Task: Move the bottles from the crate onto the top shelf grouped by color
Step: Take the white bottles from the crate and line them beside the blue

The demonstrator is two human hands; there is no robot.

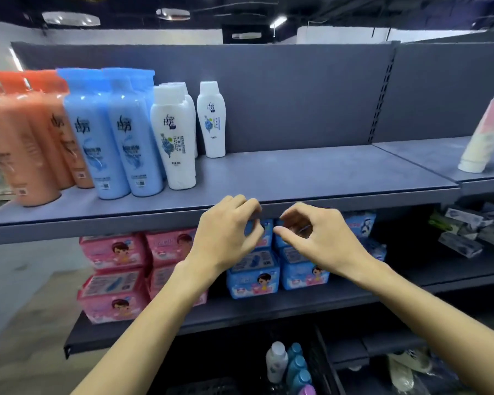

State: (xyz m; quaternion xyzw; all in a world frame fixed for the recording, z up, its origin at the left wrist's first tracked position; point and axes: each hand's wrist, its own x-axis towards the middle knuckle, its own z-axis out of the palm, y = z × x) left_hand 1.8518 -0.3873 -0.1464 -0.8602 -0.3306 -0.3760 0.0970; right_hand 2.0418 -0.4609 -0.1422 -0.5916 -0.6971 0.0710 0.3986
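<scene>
Top shelf (pixel 311 172): orange bottles (pixel 26 138), blue bottles (pixel 109 132) and white bottles (pixel 180 129) are stood in colour blocks, as grouping requires. Left hand (pixel 226 238) and right hand (pixel 317 238): held empty at the shelf edge, fingers loosely curled, nothing gripped.

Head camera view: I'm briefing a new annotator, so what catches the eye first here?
The bottles on the top shelf, banded orange, blue, then white from the left. Next, the empty left hand and right hand curled at the shelf's front edge, above pink and blue packs.
</scene>
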